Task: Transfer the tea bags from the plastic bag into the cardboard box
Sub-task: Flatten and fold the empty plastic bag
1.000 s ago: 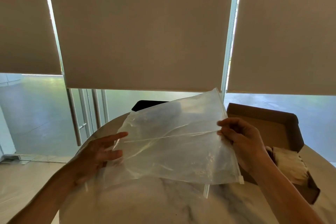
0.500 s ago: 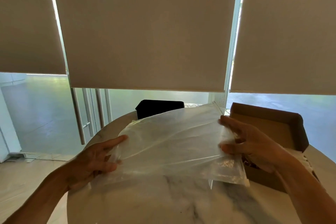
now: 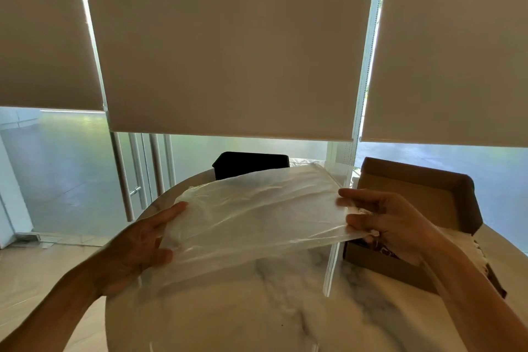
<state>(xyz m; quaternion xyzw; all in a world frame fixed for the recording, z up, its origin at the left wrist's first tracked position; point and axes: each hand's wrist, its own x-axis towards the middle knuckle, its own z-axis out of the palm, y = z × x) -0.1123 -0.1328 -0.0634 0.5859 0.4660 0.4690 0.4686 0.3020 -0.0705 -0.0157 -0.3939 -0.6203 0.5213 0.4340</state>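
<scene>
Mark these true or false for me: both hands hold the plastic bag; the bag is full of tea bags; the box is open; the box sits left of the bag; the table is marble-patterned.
1. Both hands hold the bag: true. The left hand and right hand grip opposite ends of the bag.
2. The bag is full of tea bags: false. It looks empty and see-through.
3. The box is open: true, its lid stands up.
4. The box sits left of the bag: false. It is on the right, behind the right hand.
5. The table is marble-patterned: true.
</scene>
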